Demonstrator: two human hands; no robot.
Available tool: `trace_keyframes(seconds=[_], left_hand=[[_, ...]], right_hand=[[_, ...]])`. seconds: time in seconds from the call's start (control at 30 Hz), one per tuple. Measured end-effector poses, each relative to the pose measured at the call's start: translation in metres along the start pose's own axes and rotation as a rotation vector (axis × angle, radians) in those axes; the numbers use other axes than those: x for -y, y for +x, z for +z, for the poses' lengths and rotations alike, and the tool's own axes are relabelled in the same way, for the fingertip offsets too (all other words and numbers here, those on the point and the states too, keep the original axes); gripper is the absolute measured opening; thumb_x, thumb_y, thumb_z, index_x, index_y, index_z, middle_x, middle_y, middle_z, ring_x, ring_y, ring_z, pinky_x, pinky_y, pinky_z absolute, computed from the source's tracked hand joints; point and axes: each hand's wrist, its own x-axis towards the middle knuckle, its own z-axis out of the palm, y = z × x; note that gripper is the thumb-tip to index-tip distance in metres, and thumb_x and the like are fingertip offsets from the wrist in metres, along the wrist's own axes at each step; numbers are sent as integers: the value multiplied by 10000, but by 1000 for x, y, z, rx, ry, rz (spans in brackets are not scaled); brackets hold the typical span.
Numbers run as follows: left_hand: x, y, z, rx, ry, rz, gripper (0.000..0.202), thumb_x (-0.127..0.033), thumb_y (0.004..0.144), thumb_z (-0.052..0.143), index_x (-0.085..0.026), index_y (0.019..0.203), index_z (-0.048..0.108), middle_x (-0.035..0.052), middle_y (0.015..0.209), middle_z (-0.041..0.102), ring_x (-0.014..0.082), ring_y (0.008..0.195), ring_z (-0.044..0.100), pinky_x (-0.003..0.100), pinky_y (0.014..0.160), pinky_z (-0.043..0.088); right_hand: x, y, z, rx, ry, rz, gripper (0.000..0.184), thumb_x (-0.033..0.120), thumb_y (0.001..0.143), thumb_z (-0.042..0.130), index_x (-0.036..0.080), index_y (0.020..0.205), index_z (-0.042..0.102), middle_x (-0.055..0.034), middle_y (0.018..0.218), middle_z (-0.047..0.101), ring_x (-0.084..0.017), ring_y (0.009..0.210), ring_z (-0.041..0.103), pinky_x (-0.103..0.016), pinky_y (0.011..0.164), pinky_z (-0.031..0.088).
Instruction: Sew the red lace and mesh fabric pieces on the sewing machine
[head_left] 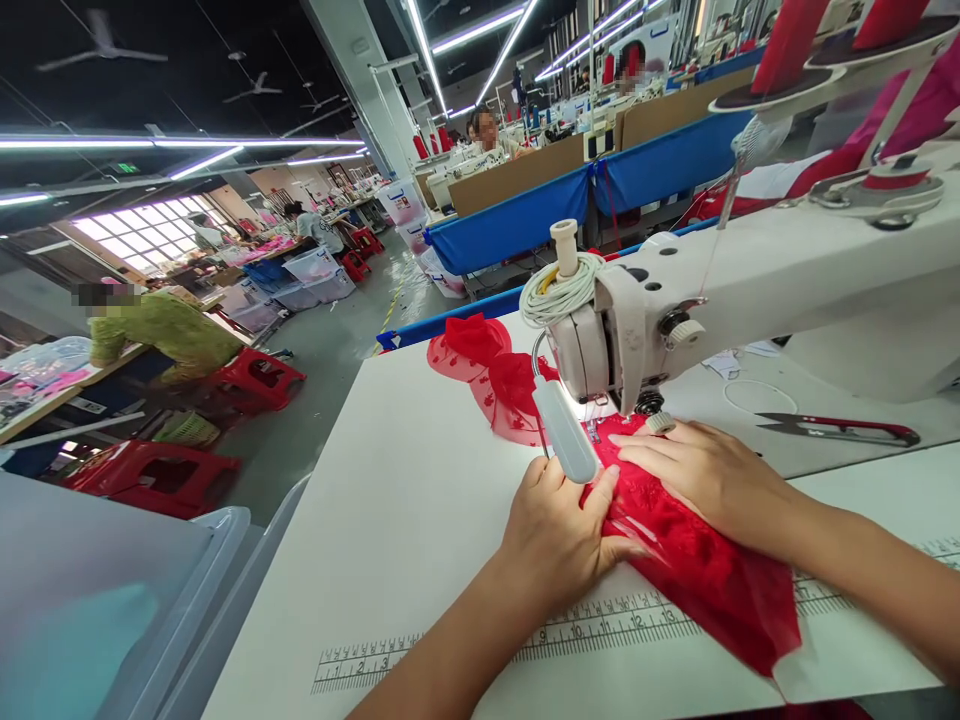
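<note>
Red sheer lace fabric (705, 570) lies under the head of a white sewing machine (592, 350) and trails over the table toward me. At its left edge, my left hand (559, 530) is closed on the fabric, some fingers curled and partly hidden behind a grey lamp (566, 430). My right hand (705, 475) rests flat on top of the cloth, fingers stretched toward the presser foot (594, 430). Beyond the needle area, red cup-shaped lace pieces (469, 345) lie on the tabletop. The needle tip is too small to make out.
Black-and-red thread snips (840, 430) lie right of my right hand. A printed ruler (577, 632) runs along the white table (405, 480). Plastic bins (187, 600) stand at left, near red stools (150, 475). Other people work at tables further off.
</note>
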Motion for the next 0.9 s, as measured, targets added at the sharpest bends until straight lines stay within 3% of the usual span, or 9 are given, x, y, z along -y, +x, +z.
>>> trace_keyframes(seconds=[0.27, 0.47, 0.6, 0.67, 0.77, 0.9], left_hand=[[8, 1, 3, 23, 62, 16, 695, -669, 961, 303, -140, 1290, 610, 160, 1006, 695, 290, 932, 609, 442, 856, 447], [15, 3, 6, -48, 57, 0, 665, -648, 975, 274, -165, 1226, 655, 150, 1074, 683, 282, 917, 606, 452, 862, 450], [17, 7, 4, -98, -6, 66, 780, -644, 981, 124, -106, 1177, 654, 169, 1038, 668, 290, 951, 596, 477, 903, 451], [16, 8, 2, -50, -56, 141, 782, -620, 991, 100, -84, 1108, 658, 160, 965, 656, 268, 905, 601, 437, 847, 481], [14, 8, 0, 43, -95, 183, 614, -504, 1037, 182, -117, 972, 654, 95, 816, 611, 202, 711, 574, 342, 652, 483], [10, 7, -3, 43, -115, 101, 456, -397, 1041, 271, -121, 1007, 633, 75, 774, 583, 188, 628, 533, 320, 564, 471]], right_hand=[[-1, 7, 2, 105, -98, 38, 344, 124, 914, 445, 220, 1195, 619, -87, 1154, 689, -229, 948, 611, -362, 774, 506], [-10, 18, 1, 199, -148, 42, 280, 184, 917, 483, 222, 1138, 651, -91, 1069, 696, -222, 892, 624, -362, 768, 514], [-20, 17, 6, 130, -72, -26, 304, 173, 920, 472, 206, 1160, 656, -84, 1091, 709, -228, 954, 628, -369, 801, 515], [-23, 16, 6, 43, -1, -62, 318, 151, 929, 424, 209, 1115, 675, -76, 1085, 717, -213, 948, 636, -356, 791, 518], [-24, 14, 2, -88, 60, -134, 398, 84, 915, 359, 210, 1110, 682, -75, 1068, 728, -197, 964, 639, -347, 813, 519], [-22, 8, -2, -74, 94, -250, 415, 90, 923, 355, 239, 1119, 690, -41, 1042, 751, -191, 937, 640, -372, 838, 509]])
